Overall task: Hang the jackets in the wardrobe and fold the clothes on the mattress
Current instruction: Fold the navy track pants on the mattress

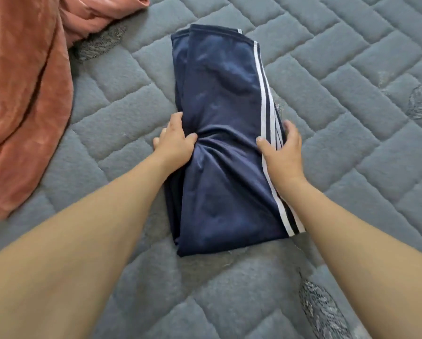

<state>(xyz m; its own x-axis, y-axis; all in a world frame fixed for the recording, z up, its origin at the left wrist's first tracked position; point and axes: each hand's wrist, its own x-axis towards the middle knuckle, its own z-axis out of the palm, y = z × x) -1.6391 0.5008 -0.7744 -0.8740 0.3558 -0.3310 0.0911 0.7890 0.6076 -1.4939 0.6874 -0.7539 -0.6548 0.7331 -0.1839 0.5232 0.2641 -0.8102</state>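
Both hands (225,145) grip navy trousers (225,99).

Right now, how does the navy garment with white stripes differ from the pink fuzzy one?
The navy smooth garment with white side stripes is folded into a neat long stack; the pink fuzzy garment lies loose and crumpled. Left hand and right hand grip the navy one; nothing touches the pink. Both lie on the grey quilted mattress.

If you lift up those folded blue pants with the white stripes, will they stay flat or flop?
The folded navy striped track pants would probably flop: the fabric already bunches where the left hand and right hand squeeze it. Its sheen suggests it is slippery, so the layers may slide apart.
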